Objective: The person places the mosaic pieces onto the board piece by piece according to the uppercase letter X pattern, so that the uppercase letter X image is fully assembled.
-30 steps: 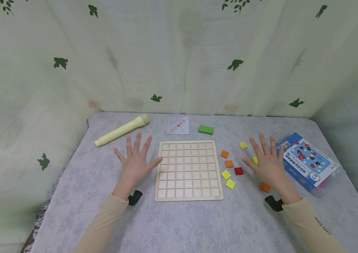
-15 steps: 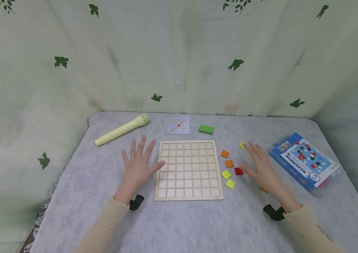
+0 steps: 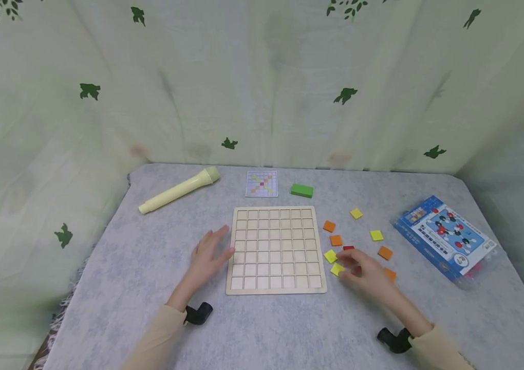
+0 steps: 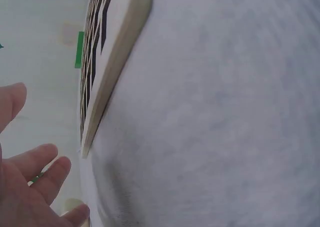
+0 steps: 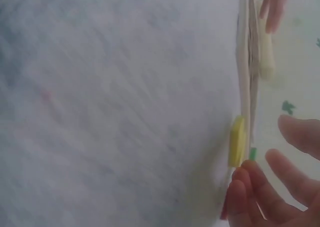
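Observation:
A square wooden grid board (image 3: 277, 251) lies in the middle of the table. By its left edge, my left hand (image 3: 203, 261) hovers with relaxed fingers and holds nothing. My right hand (image 3: 367, 273) is over the loose tiles right of the board, thumb and fingers bent and apart. Its fingertips are close to a yellow tile (image 3: 336, 269); contact cannot be made out. Another yellow tile (image 3: 330, 256) lies just beyond, and a red tile (image 3: 349, 247) is partly hidden by the fingers. Two orange tiles (image 3: 335, 240) sit near the board's right edge.
Further right lie more yellow (image 3: 376, 235) and orange tiles (image 3: 385, 252). A blue box (image 3: 447, 236) in clear plastic stands at the right. Behind the board are a pattern card (image 3: 261, 184), a green block (image 3: 301, 190) and a pale yellow microphone-shaped stick (image 3: 179, 191).
Both hands, earlier spread wide, have come lower. The right hand has moved left to the yellow tiles, its fingers bending. The left hand's fingers have drawn together beside the board. The tiles look unmoved.

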A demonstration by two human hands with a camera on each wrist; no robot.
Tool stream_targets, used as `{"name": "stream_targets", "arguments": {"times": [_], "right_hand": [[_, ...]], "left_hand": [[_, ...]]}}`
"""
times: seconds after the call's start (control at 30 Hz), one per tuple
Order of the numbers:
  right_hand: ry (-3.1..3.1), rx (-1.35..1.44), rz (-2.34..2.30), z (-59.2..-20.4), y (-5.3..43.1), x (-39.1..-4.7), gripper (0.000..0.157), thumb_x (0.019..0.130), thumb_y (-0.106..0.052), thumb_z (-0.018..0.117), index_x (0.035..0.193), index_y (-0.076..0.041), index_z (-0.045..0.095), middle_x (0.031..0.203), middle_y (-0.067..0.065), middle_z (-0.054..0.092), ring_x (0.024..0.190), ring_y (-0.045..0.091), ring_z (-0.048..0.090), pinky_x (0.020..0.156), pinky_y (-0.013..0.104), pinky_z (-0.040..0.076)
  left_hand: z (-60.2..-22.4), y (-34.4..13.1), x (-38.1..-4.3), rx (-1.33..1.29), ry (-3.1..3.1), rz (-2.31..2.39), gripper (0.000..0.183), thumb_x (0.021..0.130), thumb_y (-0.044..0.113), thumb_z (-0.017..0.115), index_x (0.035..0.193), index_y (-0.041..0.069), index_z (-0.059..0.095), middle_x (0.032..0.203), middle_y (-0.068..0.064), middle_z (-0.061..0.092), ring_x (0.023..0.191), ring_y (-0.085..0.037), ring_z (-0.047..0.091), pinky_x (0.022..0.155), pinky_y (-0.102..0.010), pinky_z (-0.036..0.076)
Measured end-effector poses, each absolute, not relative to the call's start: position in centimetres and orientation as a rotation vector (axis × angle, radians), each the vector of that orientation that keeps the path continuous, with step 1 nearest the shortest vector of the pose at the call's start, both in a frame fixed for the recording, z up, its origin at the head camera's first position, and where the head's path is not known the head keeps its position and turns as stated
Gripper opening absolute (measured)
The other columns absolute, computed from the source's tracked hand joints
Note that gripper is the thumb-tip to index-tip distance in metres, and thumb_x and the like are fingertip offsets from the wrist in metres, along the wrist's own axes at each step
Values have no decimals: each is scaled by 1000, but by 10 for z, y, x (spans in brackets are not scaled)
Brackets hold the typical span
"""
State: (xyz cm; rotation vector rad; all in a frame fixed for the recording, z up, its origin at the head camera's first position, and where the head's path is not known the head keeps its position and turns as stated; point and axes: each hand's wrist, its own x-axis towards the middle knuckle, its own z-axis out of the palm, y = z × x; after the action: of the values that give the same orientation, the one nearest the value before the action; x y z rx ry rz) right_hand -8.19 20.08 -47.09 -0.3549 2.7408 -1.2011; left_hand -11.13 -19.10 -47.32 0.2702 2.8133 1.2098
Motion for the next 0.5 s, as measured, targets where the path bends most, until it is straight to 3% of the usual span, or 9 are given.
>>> {"name": "stream_targets", "arguments": {"times": [0.23, 0.5], "right_hand": [[2782, -293, -1088, -478, 193, -80, 35, 77, -4, 78, 108, -6, 63, 103, 1, 59, 91, 20, 53, 77, 36, 48], [2818, -384, -970, -475, 189, -89, 28, 74, 5, 75, 95, -9, 65, 92, -2, 55, 81, 15, 49, 69, 29, 46]], "left_hand": [[-486, -196, -109, 422, 2764, 1170, 62, 93, 22, 62, 147, 5, 37, 155, -9, 28, 141, -44, 3, 103, -64, -8], [-489, -198, -108, 465, 2747, 1137, 65, 93, 17, 63, 149, 6, 33, 156, -10, 24, 141, -44, -2, 102, -64, -10]]}}
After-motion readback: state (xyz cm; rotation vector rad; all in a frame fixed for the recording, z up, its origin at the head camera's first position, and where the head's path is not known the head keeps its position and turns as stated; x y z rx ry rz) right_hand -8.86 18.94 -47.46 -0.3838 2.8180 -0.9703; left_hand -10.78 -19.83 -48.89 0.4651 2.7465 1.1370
